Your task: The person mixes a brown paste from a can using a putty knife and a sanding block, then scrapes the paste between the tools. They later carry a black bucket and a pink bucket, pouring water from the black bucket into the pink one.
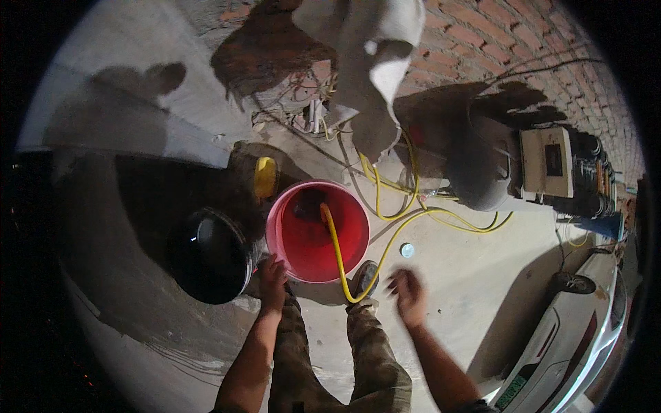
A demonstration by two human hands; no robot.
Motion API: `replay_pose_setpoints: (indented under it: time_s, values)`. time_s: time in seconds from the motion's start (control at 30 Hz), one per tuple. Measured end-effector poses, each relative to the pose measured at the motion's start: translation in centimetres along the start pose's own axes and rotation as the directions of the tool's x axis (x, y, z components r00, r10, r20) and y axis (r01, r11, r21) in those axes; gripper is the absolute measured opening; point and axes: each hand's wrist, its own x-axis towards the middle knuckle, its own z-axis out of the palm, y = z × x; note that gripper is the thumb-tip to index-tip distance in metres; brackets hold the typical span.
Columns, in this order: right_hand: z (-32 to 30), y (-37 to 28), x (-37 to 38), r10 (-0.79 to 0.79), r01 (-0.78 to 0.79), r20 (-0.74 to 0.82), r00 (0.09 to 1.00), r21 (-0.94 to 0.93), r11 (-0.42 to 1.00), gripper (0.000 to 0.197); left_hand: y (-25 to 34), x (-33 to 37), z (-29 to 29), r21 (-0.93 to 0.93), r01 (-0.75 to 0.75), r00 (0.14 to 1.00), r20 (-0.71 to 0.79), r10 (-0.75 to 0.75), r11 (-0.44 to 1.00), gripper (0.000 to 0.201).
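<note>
A large red bucket point(272, 230) with a pinkish rim stands in front of my feet. A yellow hose point(337, 255) runs over its near side, with its end down inside; the bottom is partly in shadow. My left hand point(273, 281) is at the bucket's near left rim, its fingers curled against the edge. My right hand point(408, 294) hovers right of the bucket, apart from it and from the hose, slightly blurred. Its fingers are spread and nothing shows in them.
Left of the bucket sits a round black container point(210, 256), and behind it a yellow container point(265, 177). A small pale round lid point(407, 250) lies on the concrete. Hose loops reach a dark rounded tank point(482, 172). A white car point(558, 344) stands at right, a brick wall point(482, 41) behind.
</note>
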Motion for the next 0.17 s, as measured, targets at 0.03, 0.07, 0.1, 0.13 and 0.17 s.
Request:
replay_pose_setpoints:
  time_s: [0.03,0.07,0.1,0.13,0.17]
  values:
    - [-1.0,-5.4,2.5,-0.169,0.168,0.031,0.985,0.044,0.985,0.025,-0.1,-1.1,-2.3,-0.016,0.037,0.999,-0.013,-0.037,0.999,0.065]
    - [-1.3,-10.8,5.2,-0.380,0.379,0.071,0.922,0.017,0.925,0.039,-0.4,-1.9,-4.6,0.006,0.088,0.995,-0.043,-0.088,0.996,0.062]
    - [-1.2,-15.9,7.0,-0.489,0.490,0.038,0.872,-0.048,0.870,0.034,-1.3,-2.6,-7.1,0.032,0.102,0.993,-0.069,-0.100,0.994,0.060]
    - [-0.6,-20.8,8.7,-0.567,0.574,0.088,0.819,-0.092,0.814,0.042,-2.5,-3.4,-9.7,0.041,0.109,0.991,-0.077,-0.105,0.993,0.062]
    - [1.5,-23.0,7.5,-0.583,0.590,0.087,0.808,-0.095,0.802,0.042,-3.7,-3.4,-12.6,0.074,0.210,0.976,-0.067,-0.205,0.975,0.066]
